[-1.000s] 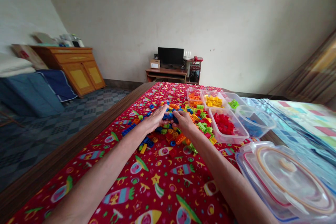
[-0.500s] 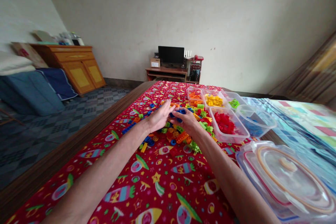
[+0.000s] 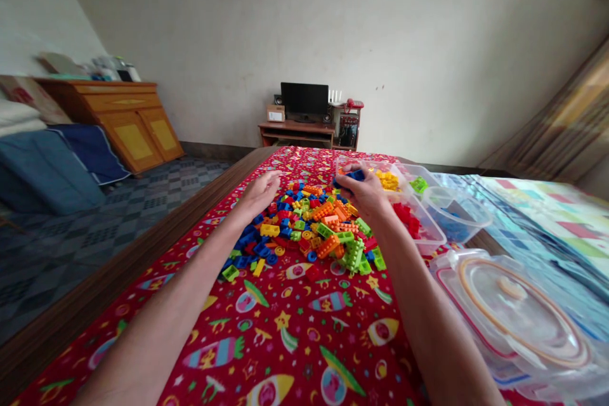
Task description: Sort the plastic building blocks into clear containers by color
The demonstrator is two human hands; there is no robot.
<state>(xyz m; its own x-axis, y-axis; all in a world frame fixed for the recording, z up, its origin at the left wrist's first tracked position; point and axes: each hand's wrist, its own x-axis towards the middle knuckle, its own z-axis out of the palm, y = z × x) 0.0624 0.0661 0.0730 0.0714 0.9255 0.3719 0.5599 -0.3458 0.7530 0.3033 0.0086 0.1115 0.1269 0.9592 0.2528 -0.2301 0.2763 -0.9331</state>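
Blue building blocks are gripped in the fingers of my right hand, raised over the right side of a mixed pile of toy blocks. How many blue ones it holds is partly hidden by the fingers. At the pile's far left edge hovers my left hand, fingers loosely extended, with nothing visible in it. Just beyond my right hand is a clear box of yellow blocks. A clear box of red blocks is partly covered by my right wrist. Farther right, a round clear tub contains blue blocks.
A red patterned cloth covers the table. Green blocks lie in another clear box at the back. Stacked clear lids lie at front right. A monitor stands on a desk by the wall.
My hands have parted. The right one has moved right and away from me with blue blocks, toward the boxes; the left has drawn off to the left, uncovering the pile.
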